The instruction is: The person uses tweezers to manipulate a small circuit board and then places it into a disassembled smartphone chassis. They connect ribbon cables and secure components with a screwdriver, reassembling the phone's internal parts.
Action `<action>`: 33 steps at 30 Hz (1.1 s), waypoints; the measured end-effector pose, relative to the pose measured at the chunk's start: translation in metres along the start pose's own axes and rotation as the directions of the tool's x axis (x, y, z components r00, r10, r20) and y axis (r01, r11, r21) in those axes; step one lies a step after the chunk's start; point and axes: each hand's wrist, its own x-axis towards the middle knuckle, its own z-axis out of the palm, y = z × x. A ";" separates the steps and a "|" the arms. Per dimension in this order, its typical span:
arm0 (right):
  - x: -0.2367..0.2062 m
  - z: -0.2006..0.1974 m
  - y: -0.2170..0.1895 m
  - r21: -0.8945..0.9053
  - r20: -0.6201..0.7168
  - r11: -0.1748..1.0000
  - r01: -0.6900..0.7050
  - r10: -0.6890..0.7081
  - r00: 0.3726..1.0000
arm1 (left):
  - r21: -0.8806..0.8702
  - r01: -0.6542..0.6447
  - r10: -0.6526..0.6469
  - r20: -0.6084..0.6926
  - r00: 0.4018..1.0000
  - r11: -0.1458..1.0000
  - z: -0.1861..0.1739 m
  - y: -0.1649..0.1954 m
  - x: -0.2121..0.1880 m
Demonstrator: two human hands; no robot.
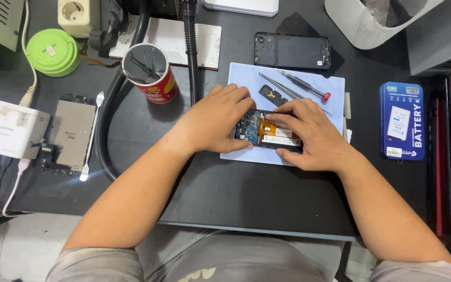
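Head view looks straight down on an opened phone (267, 133) lying on a pale blue work mat (317, 89) near the middle of the bench (246, 193), toward its back half. The phone's rear cover is already off: a blue circuit board and an orange flex strip show between the fingers, so the disassembly looks well under way, though what remains inside cannot be judged from here. The left hand (216, 121) lies flat over the phone's left end, pinning it down, fingers spread and not closed round anything. The right hand (309, 134) covers the right end, its fingertips pressed on the orange strip; whether it pinches a part I cannot tell. On the mat behind the hands lie a small black component (273, 95), metal tweezers (280, 86) and a red-capped screwdriver (304, 85). Beyond the mat's back edge rests the detached black back cover (292, 50). By the right edge sits a blue boxed battery (402, 121), apparently still sealed. Toward the left are a red cup of tools (150, 70), a second stripped phone (71, 134) and a white charger box (9, 128).
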 end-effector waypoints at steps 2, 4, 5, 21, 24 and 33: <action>0.000 0.000 0.000 0.001 0.000 1.000 0.008 -0.008 1.000 | -0.003 0.002 -0.002 0.009 1.000 1.000 0.000 0.000 0.000; -0.001 0.000 0.000 -0.003 -0.001 1.000 0.015 -0.015 1.000 | -0.005 0.000 0.000 0.014 1.000 1.000 0.000 0.001 0.000; -0.001 0.000 0.000 -0.005 0.000 1.000 0.015 -0.015 1.000 | -0.005 -0.003 0.003 0.015 1.000 1.000 0.000 0.001 0.000; 0.002 0.005 -0.007 -0.032 -0.098 0.997 0.065 -0.068 0.993 | -0.013 0.001 -0.001 0.002 1.000 1.000 -0.002 0.003 0.000; 0.005 0.012 -0.012 -0.005 -0.113 0.995 0.096 -0.096 0.989 | -0.002 0.001 -0.001 0.004 1.000 1.000 -0.002 0.003 0.000; 0.009 0.016 -0.014 0.064 -0.129 0.996 0.065 -0.056 0.990 | 0.019 0.014 -0.014 0.020 1.000 1.000 -0.002 0.004 0.000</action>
